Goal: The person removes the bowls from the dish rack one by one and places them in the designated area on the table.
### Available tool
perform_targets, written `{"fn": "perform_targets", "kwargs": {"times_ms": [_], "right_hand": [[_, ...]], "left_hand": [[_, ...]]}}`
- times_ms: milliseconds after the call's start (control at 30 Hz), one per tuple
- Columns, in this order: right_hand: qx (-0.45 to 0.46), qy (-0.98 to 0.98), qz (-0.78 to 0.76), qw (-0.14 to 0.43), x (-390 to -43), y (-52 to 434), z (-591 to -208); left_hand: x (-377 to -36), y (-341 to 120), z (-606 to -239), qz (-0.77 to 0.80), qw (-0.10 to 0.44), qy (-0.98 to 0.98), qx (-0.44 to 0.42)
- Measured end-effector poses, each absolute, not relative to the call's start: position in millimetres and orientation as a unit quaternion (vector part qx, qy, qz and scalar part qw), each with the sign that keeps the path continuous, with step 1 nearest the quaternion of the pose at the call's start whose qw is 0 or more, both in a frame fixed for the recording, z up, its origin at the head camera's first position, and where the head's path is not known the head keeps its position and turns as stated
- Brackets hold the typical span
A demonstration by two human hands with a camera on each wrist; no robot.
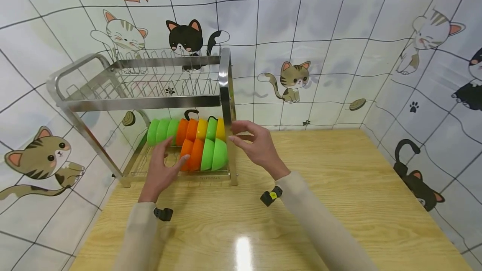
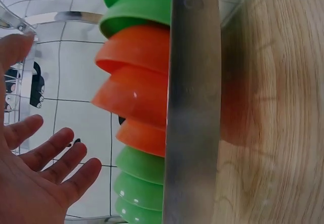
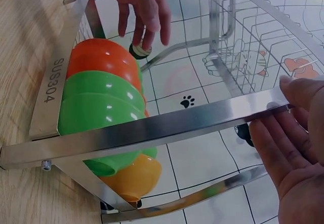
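A two-tier metal dish rack (image 1: 143, 103) stands on the table. On its lower tier, several green, orange and yellow bowls stand on edge in two rows. The front row has orange bowls (image 1: 196, 156) on the left and green bowls (image 1: 220, 154) on the right. My left hand (image 1: 162, 170), fingers spread, is in front of the lower tier, left of the front row. The left wrist view shows that hand (image 2: 45, 173) holding nothing, apart from the bowls. My right hand (image 1: 260, 145) pinches the rack's right post (image 3: 202, 115) between thumb and fingers.
Wire slots fill the rack's upper tier (image 1: 169, 83), with no dishes in them. A tiled wall covering (image 1: 320, 24) with cat drawings rises close behind and at both sides. The wooden table (image 1: 320, 170) extends to the rack's right and front.
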State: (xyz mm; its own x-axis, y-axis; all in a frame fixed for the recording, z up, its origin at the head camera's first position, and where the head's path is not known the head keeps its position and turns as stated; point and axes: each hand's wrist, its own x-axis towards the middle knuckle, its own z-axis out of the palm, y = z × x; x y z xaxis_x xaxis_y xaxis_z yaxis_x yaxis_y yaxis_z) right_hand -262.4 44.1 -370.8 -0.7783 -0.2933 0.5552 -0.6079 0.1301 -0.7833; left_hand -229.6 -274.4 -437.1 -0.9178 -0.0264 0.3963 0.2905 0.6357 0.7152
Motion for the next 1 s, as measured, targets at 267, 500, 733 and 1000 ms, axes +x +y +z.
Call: {"fn": "perform_targets", "kwargs": {"times_ms": [267, 500, 733, 1000], "right_hand": [[0.291, -0.749, 0.575, 0.157, -264, 37, -372], [0.283, -0.758, 0.564, 0.163, -262, 35, -373], [0.290, -0.763, 0.553, 0.167, -262, 36, -375], [0.289, -0.766, 0.550, 0.166, -263, 36, -376]], "left_hand": [[-243, -285, -440, -0.431, 0.122, -0.893, -0.048], [-251, -287, -444, -0.445, 0.056, -0.893, -0.021], [-255, -287, -448, -0.440, 0.042, -0.897, -0.008], [-259, -283, -447, -0.453, 0.037, -0.891, 0.012]]}}
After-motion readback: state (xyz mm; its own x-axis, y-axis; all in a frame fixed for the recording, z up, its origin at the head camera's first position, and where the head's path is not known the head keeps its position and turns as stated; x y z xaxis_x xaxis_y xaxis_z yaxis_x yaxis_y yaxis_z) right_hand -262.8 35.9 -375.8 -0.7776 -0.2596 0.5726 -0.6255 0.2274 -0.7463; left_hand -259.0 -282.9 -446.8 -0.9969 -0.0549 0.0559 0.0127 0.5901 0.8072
